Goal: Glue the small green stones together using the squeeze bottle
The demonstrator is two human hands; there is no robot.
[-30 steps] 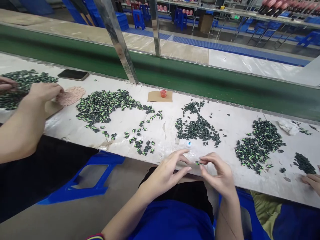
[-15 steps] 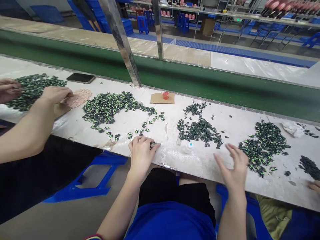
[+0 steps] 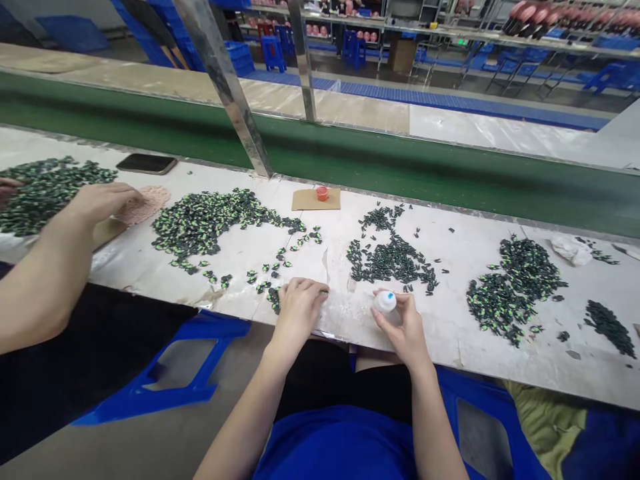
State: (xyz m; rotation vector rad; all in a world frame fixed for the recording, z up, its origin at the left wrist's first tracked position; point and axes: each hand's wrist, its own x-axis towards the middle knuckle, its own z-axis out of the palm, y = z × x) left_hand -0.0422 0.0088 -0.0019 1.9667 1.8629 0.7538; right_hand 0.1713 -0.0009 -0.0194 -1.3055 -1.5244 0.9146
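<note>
My right hand [image 3: 407, 328] has thumb and fingers closed around a small white bottle [image 3: 385, 302] with a blue tip, near the table's front edge. My left hand [image 3: 301, 305] rests at the edge with curled fingers, pinching a small dark green piece that is mostly hidden. Against its left side lie a few black-and-green pieces [image 3: 273, 300]. Farther left spreads a large pile of black-and-green pieces [image 3: 200, 223]. Beyond the bottle is a pile of small dark green parts [image 3: 390, 260].
A red cup [image 3: 322, 193] stands on a cardboard piece [image 3: 303, 200]. At left, a co-worker's hand [image 3: 103, 200] is over pinkish bits [image 3: 150, 203], near a phone [image 3: 146, 163]. More black-and-green pieces [image 3: 500, 307] and crumpled white paper [image 3: 570, 249] lie right. A metal post [image 3: 230, 100] rises behind.
My right hand has moved left from beside the right pile and closed on the white bottle. My left hand has shifted slightly right. The view has turned a little.
</note>
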